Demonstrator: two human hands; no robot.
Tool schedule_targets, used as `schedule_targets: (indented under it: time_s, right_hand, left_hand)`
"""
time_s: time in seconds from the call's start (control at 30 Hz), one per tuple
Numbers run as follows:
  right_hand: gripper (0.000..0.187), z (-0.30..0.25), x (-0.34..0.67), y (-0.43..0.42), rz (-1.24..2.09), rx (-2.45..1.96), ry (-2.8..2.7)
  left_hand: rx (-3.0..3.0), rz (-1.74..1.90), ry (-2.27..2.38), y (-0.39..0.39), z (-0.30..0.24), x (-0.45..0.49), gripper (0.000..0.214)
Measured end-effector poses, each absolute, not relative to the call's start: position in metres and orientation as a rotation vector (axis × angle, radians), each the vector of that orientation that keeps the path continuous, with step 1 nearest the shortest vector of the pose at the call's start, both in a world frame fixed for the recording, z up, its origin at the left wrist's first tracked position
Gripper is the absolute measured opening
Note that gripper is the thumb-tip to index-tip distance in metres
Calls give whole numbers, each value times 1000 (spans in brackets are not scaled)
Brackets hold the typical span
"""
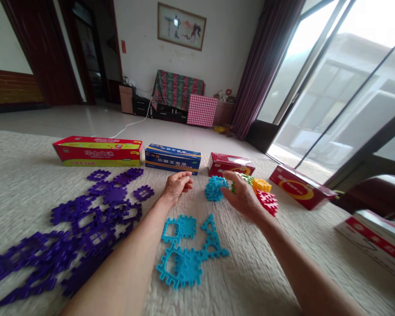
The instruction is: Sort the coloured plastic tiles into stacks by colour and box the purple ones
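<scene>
My left hand (178, 188) hovers above the fabric in front of the blue box, its fingers curled in and nothing visible in them. On the right, the thumb and index finger of my right hand (241, 193) are around the right edge of a bunched stack of light-blue interlocking building plates (213, 189). Below and between my arms lie loose light-blue plates (188, 226), some with window openings, and triangular light-blue pieces (211, 239). Partly behind my right hand are green plates (246, 178), yellow plates (262, 185) and red plates (267, 202).
Many purple plates (98, 235) are spread at left, partly under my left forearm. Along the far edge stand a red-and-green box (98, 151), a blue box (173, 159) and a dark red box (232, 164). Another red box (299, 186) and a white-and-red box (375, 241) are at right.
</scene>
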State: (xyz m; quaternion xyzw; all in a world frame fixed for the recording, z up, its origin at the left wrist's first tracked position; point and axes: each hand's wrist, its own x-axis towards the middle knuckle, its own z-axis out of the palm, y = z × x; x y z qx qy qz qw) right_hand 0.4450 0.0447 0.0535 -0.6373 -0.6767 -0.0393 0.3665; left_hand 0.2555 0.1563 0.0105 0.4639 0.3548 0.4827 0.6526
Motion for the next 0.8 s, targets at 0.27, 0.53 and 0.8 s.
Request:
schedule_targets:
  time_s: [0.27, 0.53, 0.8]
  right_hand:
    - [61, 35, 423, 51, -219, -1717, -1643]
    - [50, 29, 414, 60, -193, -1761, -1629]
    - [45, 30, 413, 61, -190, -1744, -1639]
  left_hand:
    - [1075, 1095, 804, 157, 9, 256, 27]
    - [1085, 1097, 808, 157, 9, 256, 24]
    - [1085, 1096, 804, 156, 10, 255, 24]
